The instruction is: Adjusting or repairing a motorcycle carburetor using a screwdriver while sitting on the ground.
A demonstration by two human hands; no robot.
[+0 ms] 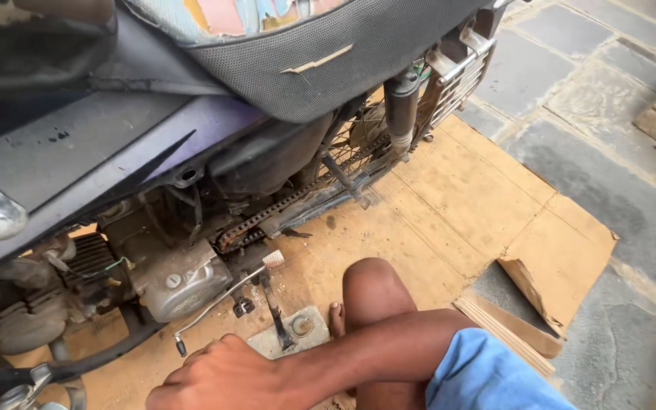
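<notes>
Down at the bottom of the view, one hand (218,376) reaches across from the right with its fingers curled under. Its back faces up, so I cannot tell if it holds anything, and I cannot tell which hand it is. No other hand shows. A blue sleeve (487,376) covers the upper arm, and a bare knee (373,288) rises just behind the forearm.

The hand is just beside a thin silver lever (218,300) that sticks out low from the motorbike. The lever has a dark tip near the knuckles and a small rough pad at its far end. Right next to it, the black side stand (276,319) rests on a flat grey stone block (298,334). Toes show just beside that block.

Above the lever sits the dusty grey engine case (176,281). A rusty chain (290,205) runs from it toward the back wheel. The black seat (305,61) hangs over all of this.

The motorbike stands on flat brown cardboard (457,197), which is torn at one corner. Grey stone floor (609,190) lies around the cardboard.
</notes>
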